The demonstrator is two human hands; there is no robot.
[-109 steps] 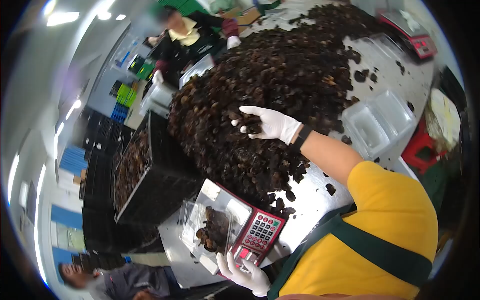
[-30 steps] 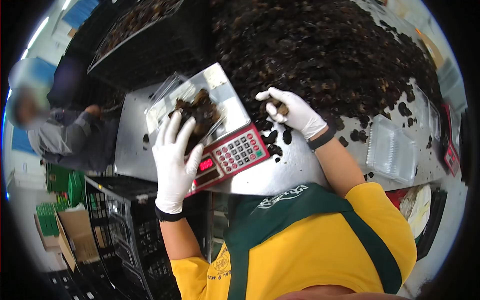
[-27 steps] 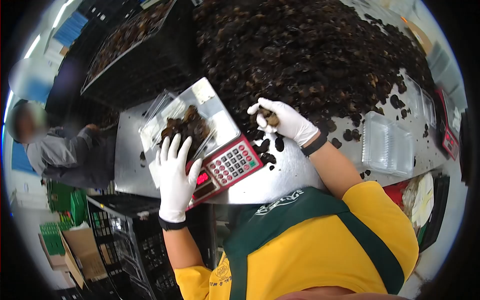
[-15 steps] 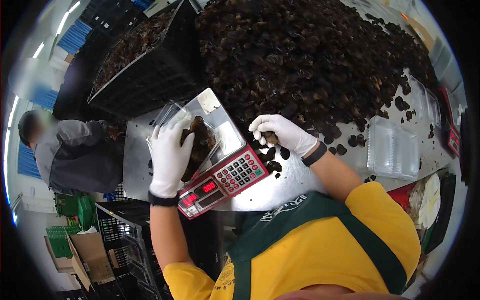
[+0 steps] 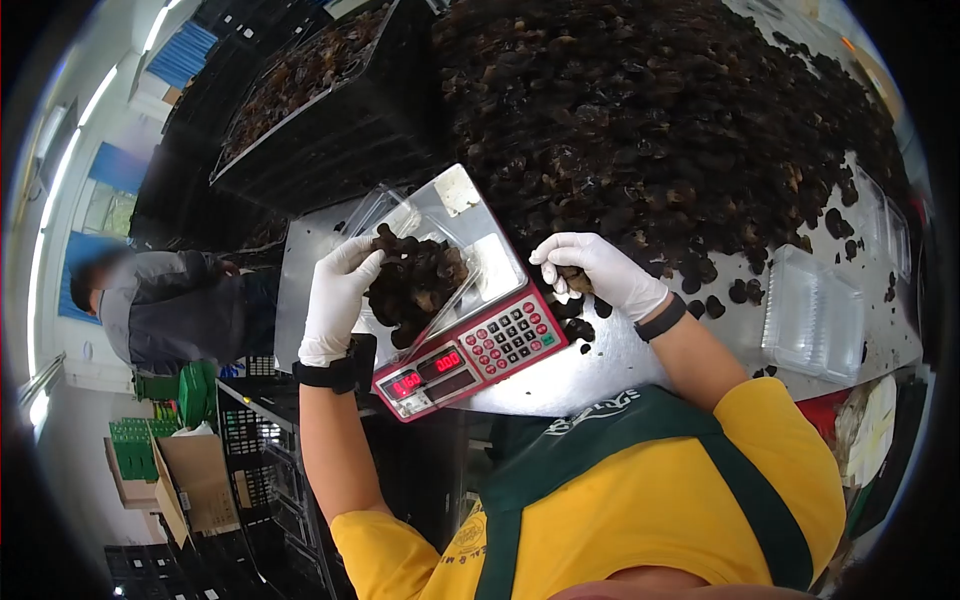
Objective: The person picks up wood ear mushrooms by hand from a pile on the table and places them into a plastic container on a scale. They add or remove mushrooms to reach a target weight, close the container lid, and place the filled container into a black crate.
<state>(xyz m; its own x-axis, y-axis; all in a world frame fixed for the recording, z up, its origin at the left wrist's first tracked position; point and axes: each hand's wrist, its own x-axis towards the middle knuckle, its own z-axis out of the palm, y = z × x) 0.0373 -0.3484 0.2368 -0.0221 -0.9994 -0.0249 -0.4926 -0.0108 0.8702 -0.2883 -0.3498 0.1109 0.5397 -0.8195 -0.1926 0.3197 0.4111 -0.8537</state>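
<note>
My left hand [image 5: 340, 295], in a white glove, pinches a dark fungus piece at the left side of a clear plastic container [image 5: 455, 318]. Dark brown fungus pieces [image 5: 418, 280] fill the container, which lies tilted on the metal plate of a red scale [image 5: 470, 350] with lit red digits. Right of the scale, my right hand [image 5: 600, 272], also gloved, has its fingers curled round a small brownish fungus piece [image 5: 574, 281]. A few loose dark pieces lie on the metal table just below that hand.
A large heap of dark fungus [image 5: 660, 130] covers the back of the metal table [image 5: 520, 400]. Stacked clear containers [image 5: 812, 315] stand at the right. A black crate [image 5: 330, 130] of fungus is at the back left. Another person [image 5: 180, 305] stands at the left.
My left hand has gone from lying spread over the container to a pinch at its left side, uncovering more of the fungus. The whole view has shifted; my right hand keeps its piece.
</note>
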